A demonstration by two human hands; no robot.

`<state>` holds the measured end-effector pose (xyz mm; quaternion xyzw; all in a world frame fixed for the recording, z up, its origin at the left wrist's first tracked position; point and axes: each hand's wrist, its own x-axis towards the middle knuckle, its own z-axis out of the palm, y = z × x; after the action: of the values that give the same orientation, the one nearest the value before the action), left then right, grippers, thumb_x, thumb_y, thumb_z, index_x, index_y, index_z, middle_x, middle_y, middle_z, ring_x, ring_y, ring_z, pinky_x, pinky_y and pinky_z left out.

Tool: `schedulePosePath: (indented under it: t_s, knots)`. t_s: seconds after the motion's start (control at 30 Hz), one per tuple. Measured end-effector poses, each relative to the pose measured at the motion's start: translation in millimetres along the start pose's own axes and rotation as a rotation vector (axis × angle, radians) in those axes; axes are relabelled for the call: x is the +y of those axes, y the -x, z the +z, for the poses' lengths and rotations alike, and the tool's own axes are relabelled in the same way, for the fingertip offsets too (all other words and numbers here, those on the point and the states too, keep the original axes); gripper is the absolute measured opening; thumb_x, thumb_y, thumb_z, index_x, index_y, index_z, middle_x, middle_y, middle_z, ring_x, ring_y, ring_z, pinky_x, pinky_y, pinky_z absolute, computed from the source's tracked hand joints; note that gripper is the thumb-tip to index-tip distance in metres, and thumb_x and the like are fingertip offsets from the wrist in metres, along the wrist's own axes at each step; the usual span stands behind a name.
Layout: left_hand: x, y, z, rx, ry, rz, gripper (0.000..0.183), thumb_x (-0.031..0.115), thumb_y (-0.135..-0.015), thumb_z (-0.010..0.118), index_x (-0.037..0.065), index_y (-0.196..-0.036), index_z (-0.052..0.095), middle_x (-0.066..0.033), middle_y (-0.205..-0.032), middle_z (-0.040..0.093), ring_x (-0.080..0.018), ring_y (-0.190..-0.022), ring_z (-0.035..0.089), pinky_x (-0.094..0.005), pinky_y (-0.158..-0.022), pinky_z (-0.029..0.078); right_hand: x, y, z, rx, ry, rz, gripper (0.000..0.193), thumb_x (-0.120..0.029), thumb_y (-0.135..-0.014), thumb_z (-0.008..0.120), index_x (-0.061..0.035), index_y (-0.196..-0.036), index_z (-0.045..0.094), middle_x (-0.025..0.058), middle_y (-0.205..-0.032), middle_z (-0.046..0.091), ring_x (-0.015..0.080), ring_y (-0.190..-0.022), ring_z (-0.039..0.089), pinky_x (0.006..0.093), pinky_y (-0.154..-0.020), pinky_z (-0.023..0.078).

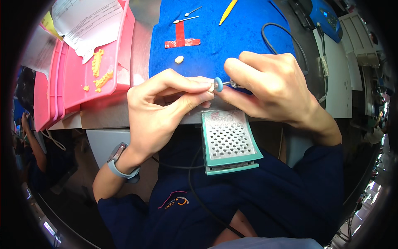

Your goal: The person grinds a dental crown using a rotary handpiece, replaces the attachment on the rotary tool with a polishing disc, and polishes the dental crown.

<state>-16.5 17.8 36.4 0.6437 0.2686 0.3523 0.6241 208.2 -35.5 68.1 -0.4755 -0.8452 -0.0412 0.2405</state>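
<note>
Between the thumb and fingertips of my left hand (155, 108), a small pale dental crown (211, 88) is pinched, mostly hidden by the fingers. My right hand (273, 85) is wrapped round a rotary handpiece (234, 84), whose metal tip shows beside the fingers while the body is covered. On its shank sits a blue polishing wheel (219, 84), against or very close to the crown; I cannot tell which. Both hands meet over the front edge of a blue towel (248, 37). Another cream-coloured crown (179, 59) lies on the towel beyond my left hand.
Below my hands a green-framed, perforated dust-suction grille (232, 139) juts toward me. Two rotary burs (186, 19), red tape strips (181, 42) and a yellow pencil (227, 13) lie on the towel. Left stands a pink tray (124, 45) with papers and yellow dental pieces (103, 81). A blue control unit (327, 20) is far right.
</note>
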Motion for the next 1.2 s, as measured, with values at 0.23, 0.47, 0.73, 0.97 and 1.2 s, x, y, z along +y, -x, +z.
schedulePosePath:
  t_s: [0.23, 0.47, 0.73, 0.97, 1.2]
  knots:
    - [-2.0, 0.5, -1.0, -0.006, 0.011, 0.014, 0.009, -0.007, -0.092, 0.071, 0.000, -0.094, 0.065, -0.0191, -0.106, 0.076, -0.0197, -0.080, 0.076, -0.0221, -0.062, 0.055, -0.6, 0.4, 0.2, -0.021, -0.005, -0.007, 0.024, -0.017, -0.075, 0.081, -0.0083, -0.079, 0.059, 0.0039, -0.063, 0.047, 0.0218, -0.051, 0.055, 0.0351, -0.045, 0.043]
    - [-0.8, 0.5, -0.8, -0.008, 0.020, -0.002, 0.008, -0.006, -0.093, 0.071, 0.000, -0.094, 0.066, -0.0178, -0.105, 0.077, -0.0170, -0.077, 0.075, -0.0215, -0.061, 0.053, -1.0, 0.9, 0.1, -0.036, -0.019, -0.008, 0.023, -0.016, -0.076, 0.080, -0.0082, -0.078, 0.059, 0.0038, -0.063, 0.049, 0.0218, -0.051, 0.056, 0.0350, -0.044, 0.043]
    - [-1.8, 0.0, 0.1, -0.002, 0.049, 0.000, 0.008, -0.006, -0.093, 0.071, 0.000, -0.096, 0.066, -0.0168, -0.105, 0.077, -0.0146, -0.074, 0.074, -0.0206, -0.058, 0.051, -1.5, 0.0, -0.7, -0.073, 0.018, -0.002, 0.021, -0.026, -0.086, 0.076, -0.0116, -0.081, 0.061, 0.0041, -0.061, 0.054, 0.0240, -0.050, 0.061, 0.0365, -0.045, 0.048]
    - [-1.2, 0.2, -0.4, -0.006, 0.087, 0.006, 0.009, -0.008, -0.092, 0.071, -0.002, -0.099, 0.069, -0.0168, -0.105, 0.077, -0.0157, -0.082, 0.074, -0.0233, -0.065, 0.057, -2.1, 0.9, 2.4, -0.064, -0.010, -0.001, 0.022, -0.027, -0.085, 0.077, -0.0116, -0.081, 0.062, 0.0043, -0.060, 0.054, 0.0243, -0.049, 0.061, 0.0372, -0.045, 0.047]
    - [-1.8, -0.8, -0.6, -0.002, 0.043, 0.001, 0.008, -0.006, -0.093, 0.070, 0.000, -0.095, 0.066, -0.0172, -0.105, 0.077, -0.0141, -0.073, 0.073, -0.0206, -0.059, 0.051, -1.5, -0.6, -0.7, -0.083, 0.018, 0.011, 0.022, -0.027, -0.087, 0.076, -0.0118, -0.080, 0.061, 0.0047, -0.060, 0.055, 0.0241, -0.048, 0.061, 0.0363, -0.044, 0.047]
